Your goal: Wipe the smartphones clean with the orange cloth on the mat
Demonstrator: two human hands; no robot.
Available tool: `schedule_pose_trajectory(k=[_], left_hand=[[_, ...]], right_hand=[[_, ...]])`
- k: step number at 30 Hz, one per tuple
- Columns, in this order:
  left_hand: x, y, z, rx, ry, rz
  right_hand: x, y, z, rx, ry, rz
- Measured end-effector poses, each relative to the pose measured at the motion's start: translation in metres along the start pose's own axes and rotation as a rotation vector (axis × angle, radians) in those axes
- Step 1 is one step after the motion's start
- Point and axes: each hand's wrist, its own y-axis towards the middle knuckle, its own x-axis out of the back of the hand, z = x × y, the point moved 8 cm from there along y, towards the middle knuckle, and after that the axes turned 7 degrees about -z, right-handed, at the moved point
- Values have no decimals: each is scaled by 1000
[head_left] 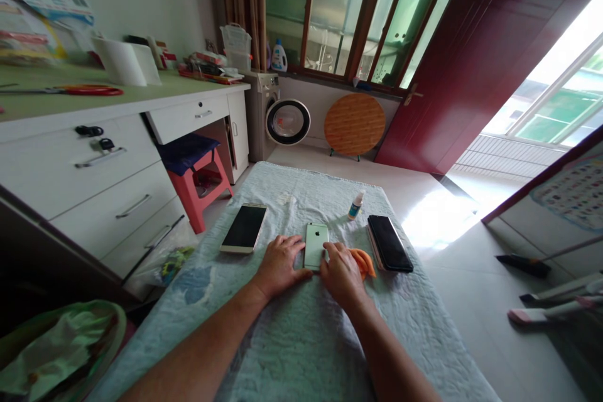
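A silvery smartphone (316,245) with a dark apple logo lies back side up on the cloth-covered table. My left hand (281,264) holds its left edge, the fingers and thumb touching the side and lower corner. On the opposite edge, my right hand (342,269) grips the phone with bent fingers. An orange cloth (362,262) lies crumpled against the right hand, partly hidden by it. Farther left rests a larger gold-rimmed phone (244,228), screen up. To the right is a black-screened phone (390,243), and a small spray bottle (357,205) stands upright behind the cloth.
A pale quilted cover (292,339) spreads over the table. White drawers (94,163) and a pink stool (200,185) stand at the left. Behind are a washing machine with its door (288,122) open and a round wooden tabletop (354,124). A basket (117,326) sits low at left.
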Motion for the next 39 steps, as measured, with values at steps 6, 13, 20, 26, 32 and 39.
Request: schedule_pose_trajectory(k=[6, 13, 20, 26, 32, 39], left_hand=[[0, 0, 1, 13, -23, 7], [1, 0, 0, 12, -11, 8], [1, 0, -1, -16, -3, 14], [3, -1, -5, -52, -3, -10], [8, -2, -11, -70, -40, -64], [11, 0, -11, -49, -258, -105]], right_hand=[[-2, 3, -12, -60, 179, -61], [-7, 7, -28, -188, 413, -98], [-8, 9, -36, -281, 612, -147], [-11, 9, -32, -319, 825, -160], [-4, 8, -14, -198, 824, -172], [-9, 4, 4, -58, 805, -88]])
